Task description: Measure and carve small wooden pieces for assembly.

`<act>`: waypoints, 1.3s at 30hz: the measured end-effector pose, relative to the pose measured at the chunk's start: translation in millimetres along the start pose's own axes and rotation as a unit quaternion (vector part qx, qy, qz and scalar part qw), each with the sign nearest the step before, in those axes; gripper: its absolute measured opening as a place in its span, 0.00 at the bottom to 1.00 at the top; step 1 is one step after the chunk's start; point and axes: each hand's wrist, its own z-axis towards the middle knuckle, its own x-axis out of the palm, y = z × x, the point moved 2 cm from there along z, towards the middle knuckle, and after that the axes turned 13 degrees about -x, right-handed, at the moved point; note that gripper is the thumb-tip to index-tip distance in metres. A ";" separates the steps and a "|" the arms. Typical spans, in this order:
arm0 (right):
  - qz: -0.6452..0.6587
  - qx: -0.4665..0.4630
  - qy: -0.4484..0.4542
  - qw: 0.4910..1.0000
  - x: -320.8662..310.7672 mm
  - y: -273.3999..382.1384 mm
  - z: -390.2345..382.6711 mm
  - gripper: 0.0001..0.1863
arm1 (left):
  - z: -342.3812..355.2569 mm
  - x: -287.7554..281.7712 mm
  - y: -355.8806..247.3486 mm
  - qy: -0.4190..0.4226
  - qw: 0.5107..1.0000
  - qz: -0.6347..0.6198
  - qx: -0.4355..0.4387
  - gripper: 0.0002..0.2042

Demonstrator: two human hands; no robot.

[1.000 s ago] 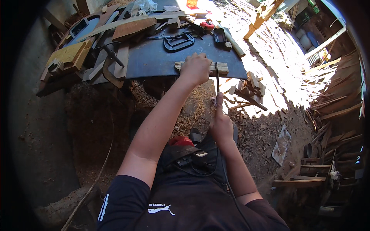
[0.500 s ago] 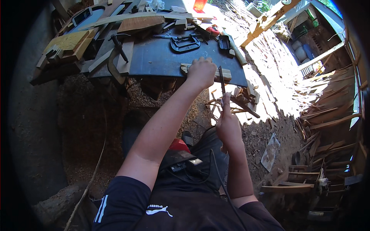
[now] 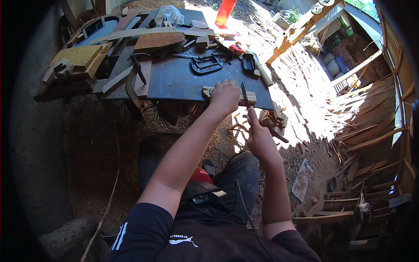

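Observation:
My left hand (image 3: 224,97) is closed over a pale wooden block (image 3: 251,98) lying along the front edge of the dark tabletop (image 3: 170,87). My right hand (image 3: 261,142), below and right of it, grips a long, thin, dark blade-like tool (image 3: 245,93), with a finger lying along it. The tool runs up across the block just right of my left fingers; whether it touches the wood is unclear. Farther back lie a black C-clamp (image 3: 205,64) and a black tray (image 3: 248,62).
Wood offcuts (image 3: 159,41), a red tape measure (image 3: 236,49), a red container (image 3: 224,13) and another clamp (image 3: 139,70) crowd the table. A timber post (image 3: 281,46) stands behind right. Scrap wood piles (image 3: 362,135) line the right. A cord (image 3: 111,192) hangs at lower left.
The view has shifted, so both hands and the block sit a little lower and the right hand farther right. The tool appears more slanted, with my hand still on it.

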 end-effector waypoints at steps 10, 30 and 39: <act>0.037 0.034 0.032 0.998 23.8 18.7 -25.2 0.39 | -6.9 -1.9 17.1 0.025 0.999 -0.005 -0.034 0.10; 0.021 -0.044 0.002 0.999 -3.9 8.5 32.7 0.42 | -0.6 5.8 7.9 0.035 0.999 0.000 0.010 0.13; -0.008 -0.043 0.028 0.999 14.8 -1.6 -22.9 0.47 | -1.9 15.3 5.3 0.010 1.000 0.013 0.009 0.14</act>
